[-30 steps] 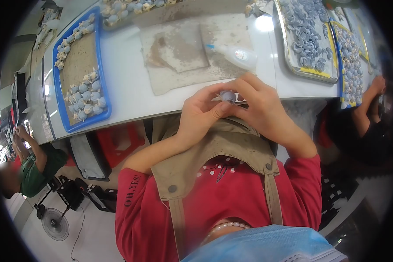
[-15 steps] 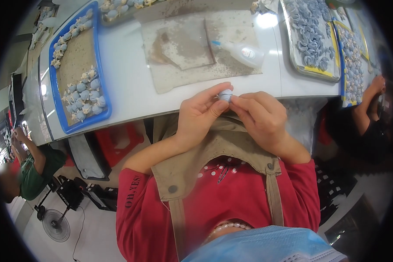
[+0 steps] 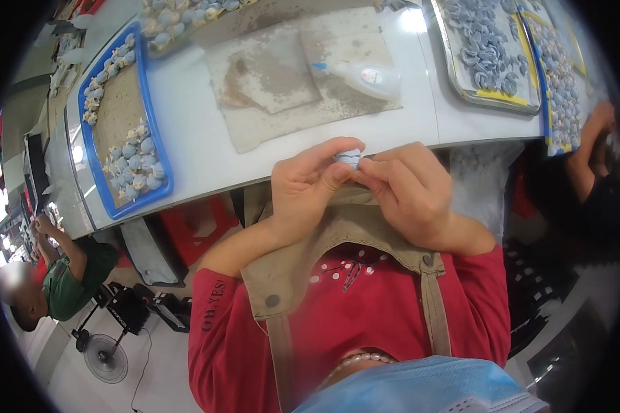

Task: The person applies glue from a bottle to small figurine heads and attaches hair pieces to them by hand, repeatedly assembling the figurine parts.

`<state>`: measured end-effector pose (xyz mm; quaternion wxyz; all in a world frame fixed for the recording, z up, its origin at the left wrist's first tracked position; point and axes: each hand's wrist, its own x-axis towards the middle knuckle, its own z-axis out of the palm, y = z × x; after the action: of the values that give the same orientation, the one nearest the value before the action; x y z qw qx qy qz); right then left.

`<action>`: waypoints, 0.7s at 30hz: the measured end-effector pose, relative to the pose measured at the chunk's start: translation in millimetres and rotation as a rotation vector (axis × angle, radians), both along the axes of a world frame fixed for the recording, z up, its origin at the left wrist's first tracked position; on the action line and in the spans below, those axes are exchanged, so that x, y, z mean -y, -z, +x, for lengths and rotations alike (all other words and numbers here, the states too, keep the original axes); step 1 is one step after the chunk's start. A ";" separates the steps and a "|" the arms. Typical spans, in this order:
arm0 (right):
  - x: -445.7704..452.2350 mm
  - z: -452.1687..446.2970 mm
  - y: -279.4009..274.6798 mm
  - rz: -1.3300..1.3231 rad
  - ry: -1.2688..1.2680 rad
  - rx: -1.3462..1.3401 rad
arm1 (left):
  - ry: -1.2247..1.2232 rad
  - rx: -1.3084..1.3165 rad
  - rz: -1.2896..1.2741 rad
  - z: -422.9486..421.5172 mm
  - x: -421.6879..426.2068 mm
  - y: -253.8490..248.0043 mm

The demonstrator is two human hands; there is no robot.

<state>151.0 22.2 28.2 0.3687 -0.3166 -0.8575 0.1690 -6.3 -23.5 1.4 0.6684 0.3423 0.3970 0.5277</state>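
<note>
In front of the apron, close to the table's near edge, a small rounded pale blue piece [image 3: 349, 158] with a dark line across it is held between both hands. My left hand [image 3: 301, 189] is closed on it, index finger above and thumb below. The fingertips of my right hand [image 3: 413, 196] are pinched together at its right side, touching it. Whether the right fingers also hold something tiny cannot be seen. Beyond the hands lies a stained, damp cloth [image 3: 251, 131], with a clear squeeze bottle [image 3: 368, 81] with a blue tip resting on it.
At left, a blue-rimmed tray [image 3: 141, 204] holds several small blue-and-cream pieces. A metal tray [image 3: 496, 103] of loose blue pieces stands at right, beside another filled tray [image 3: 560, 89]. Other people sit at both sides. A fan [image 3: 106, 358] stands on the floor at left.
The pale blue piece has turned in the fingers and now shows its dark line more plainly. Both hands stay together around it. The whole view has shifted slightly.
</note>
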 end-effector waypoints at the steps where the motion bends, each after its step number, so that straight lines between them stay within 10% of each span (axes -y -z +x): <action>1: -1.7 2.0 0.0 -0.002 0.004 -0.002 | -0.009 -0.025 0.015 0.0 0.9 -0.7; 21: 4.7 -6.4 -2.6 -0.053 0.064 -0.024 | -0.052 -0.079 0.028 -2.2 1.0 0.1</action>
<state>144.6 17.5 30.8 0.3756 -0.3514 -0.8377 0.1835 -8.5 -24.5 1.3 0.6332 0.3617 0.4244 0.5367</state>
